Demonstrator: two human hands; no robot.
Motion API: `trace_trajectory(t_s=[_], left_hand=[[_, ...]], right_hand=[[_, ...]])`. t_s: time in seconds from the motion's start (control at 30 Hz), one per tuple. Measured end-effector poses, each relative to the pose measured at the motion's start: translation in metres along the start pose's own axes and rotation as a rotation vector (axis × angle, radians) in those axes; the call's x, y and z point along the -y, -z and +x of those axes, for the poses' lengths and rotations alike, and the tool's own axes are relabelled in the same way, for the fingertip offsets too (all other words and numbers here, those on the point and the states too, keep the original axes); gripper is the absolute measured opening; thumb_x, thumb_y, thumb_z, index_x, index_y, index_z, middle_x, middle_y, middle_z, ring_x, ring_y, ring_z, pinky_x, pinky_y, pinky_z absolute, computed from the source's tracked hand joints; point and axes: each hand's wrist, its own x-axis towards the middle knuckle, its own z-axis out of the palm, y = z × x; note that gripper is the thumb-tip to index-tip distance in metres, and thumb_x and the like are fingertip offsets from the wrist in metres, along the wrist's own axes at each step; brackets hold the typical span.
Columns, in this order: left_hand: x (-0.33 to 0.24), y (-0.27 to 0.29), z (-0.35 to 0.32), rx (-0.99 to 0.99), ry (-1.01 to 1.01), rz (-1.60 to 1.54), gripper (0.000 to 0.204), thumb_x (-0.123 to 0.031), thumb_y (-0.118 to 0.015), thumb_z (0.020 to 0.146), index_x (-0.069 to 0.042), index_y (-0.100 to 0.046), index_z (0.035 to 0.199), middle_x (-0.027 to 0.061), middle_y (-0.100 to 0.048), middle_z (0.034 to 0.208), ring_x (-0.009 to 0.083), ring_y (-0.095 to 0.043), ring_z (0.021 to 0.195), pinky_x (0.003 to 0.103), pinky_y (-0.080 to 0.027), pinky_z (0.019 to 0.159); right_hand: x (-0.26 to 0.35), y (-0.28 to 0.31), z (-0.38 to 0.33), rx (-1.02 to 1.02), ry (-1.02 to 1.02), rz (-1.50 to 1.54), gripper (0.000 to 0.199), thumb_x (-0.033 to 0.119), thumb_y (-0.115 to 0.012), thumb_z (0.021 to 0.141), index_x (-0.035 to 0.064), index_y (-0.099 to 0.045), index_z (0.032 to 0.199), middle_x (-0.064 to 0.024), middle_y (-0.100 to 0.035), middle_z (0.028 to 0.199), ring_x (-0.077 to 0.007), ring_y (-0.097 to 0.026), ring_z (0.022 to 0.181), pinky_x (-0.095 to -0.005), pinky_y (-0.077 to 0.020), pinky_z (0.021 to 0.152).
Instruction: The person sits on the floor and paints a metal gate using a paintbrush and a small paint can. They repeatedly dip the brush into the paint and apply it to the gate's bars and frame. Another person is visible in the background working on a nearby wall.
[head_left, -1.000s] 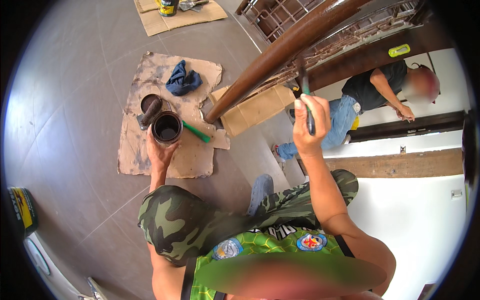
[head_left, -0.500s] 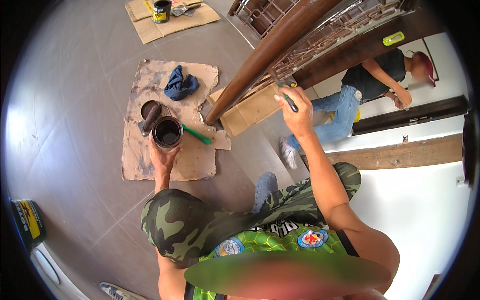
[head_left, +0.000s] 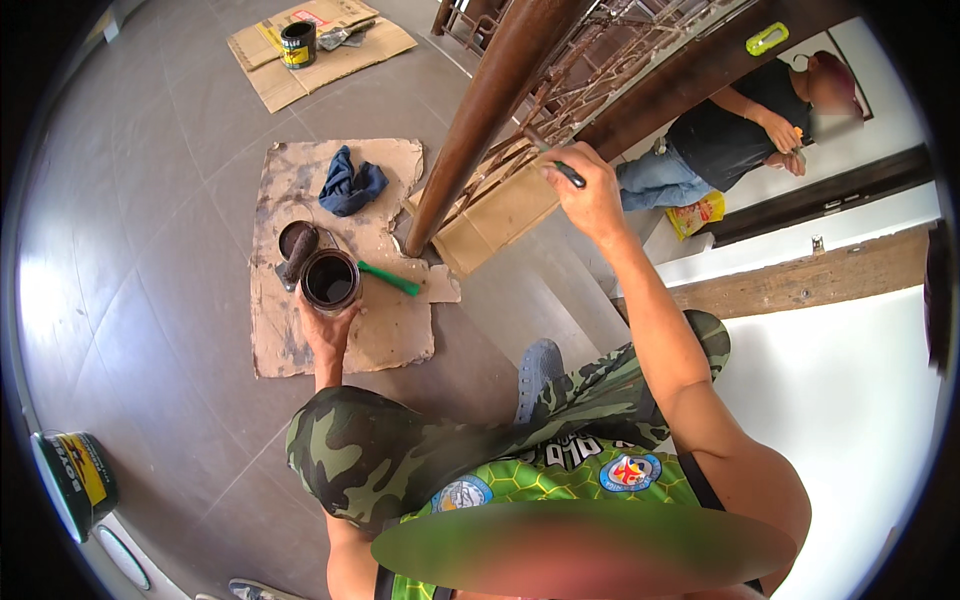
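My left hand point(head_left: 328, 328) is closed around an open can of dark paint point(head_left: 330, 279), steadying it over a stained cardboard sheet point(head_left: 390, 325). In my right hand point(head_left: 592, 198) is a paintbrush with a dark handle point(head_left: 570, 175). Its bristle end points toward the metal railing beside a brown wooden handrail point(head_left: 490, 110); whether it touches cannot be made out. Just beyond the can lies a dark fuzzy paint roller point(head_left: 300, 257) across a round lid point(head_left: 294, 236). A green handle point(head_left: 390, 278) sticks out right of the can.
A crumpled blue cloth point(head_left: 350, 185) lies on the cardboard. Farther off, another can point(head_left: 298, 45) stands on flat cardboard point(head_left: 350, 60). At right, a person in a dark shirt point(head_left: 735, 130) works with both hands near a yellow bag point(head_left: 697, 213). A dark bucket point(head_left: 78, 480) stands lower left.
My right hand and the brush have moved a little farther away along the railing. My left hand stays on the can. The other person's hands and legs have shifted; the view has tilted slightly.
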Motion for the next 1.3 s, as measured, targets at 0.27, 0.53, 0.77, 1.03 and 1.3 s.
trace_trajectory(t_s=[0.27, 0.53, 0.77, 1.03, 1.3], left_hand=[[-0.002, -0.001, 0.001, -0.001, -0.04, -0.051, 0.103, -0.019, -0.097, 0.063, -0.005, -0.039, 0.147, 0.0164, -0.059, 0.134, 0.0328, -0.059, 0.124, 0.042, -0.046, 0.106], [-0.005, 0.0, 0.0, -0.017, -0.052, -0.087, 0.101, -0.016, -0.096, 0.063, -0.005, -0.04, 0.147, 0.0157, -0.058, 0.133, 0.0314, -0.059, 0.123, 0.041, -0.046, 0.106], [-0.001, -0.001, -0.001, -0.01, -0.034, -0.096, 0.101, -0.014, -0.095, 0.063, -0.005, -0.04, 0.147, 0.0154, -0.058, 0.135, 0.0306, -0.058, 0.124, 0.041, -0.046, 0.106], [-0.002, -0.002, 0.001, -0.009, -0.06, -0.142, 0.1, -0.014, -0.096, 0.063, -0.005, -0.041, 0.146, 0.0156, -0.059, 0.133, 0.0301, -0.059, 0.124, 0.041, -0.046, 0.106], [0.0, -0.002, -0.001, -0.004, -0.058, -0.145, 0.102, -0.013, -0.096, 0.063, -0.006, -0.04, 0.147, 0.0154, -0.058, 0.134, 0.0295, -0.058, 0.124, 0.04, -0.045, 0.106]], right_hand=[[-0.008, 0.017, 0.017, 0.17, 0.012, 0.023, 0.017, 0.007, -0.076, 0.085, 0.0037, -0.075, 0.101, -0.0106, -0.067, 0.094, -0.027, -0.065, 0.09, -0.0345, -0.0504, 0.083], [-0.008, 0.017, 0.016, 0.136, -0.006, 0.141, 0.017, 0.004, -0.077, 0.084, 0.0055, -0.076, 0.101, -0.0088, -0.064, 0.091, -0.0247, -0.063, 0.086, -0.0347, -0.0495, 0.079], [-0.013, 0.019, 0.02, 0.169, -0.086, 0.135, 0.017, 0.004, -0.077, 0.084, 0.0067, -0.077, 0.101, -0.0084, -0.066, 0.094, -0.023, -0.064, 0.085, -0.0339, -0.0503, 0.079], [-0.005, 0.028, 0.024, 0.076, -0.112, 0.207, 0.015, 0.004, -0.075, 0.085, 0.0058, -0.076, 0.1, -0.0084, -0.068, 0.095, -0.023, -0.066, 0.086, -0.0328, -0.0508, 0.079], [0.0, 0.028, 0.017, -0.028, -0.082, 0.209, 0.015, 0.006, -0.075, 0.088, 0.0016, -0.074, 0.103, -0.0057, -0.068, 0.095, -0.0141, -0.063, 0.077, -0.0263, -0.0494, 0.069]])
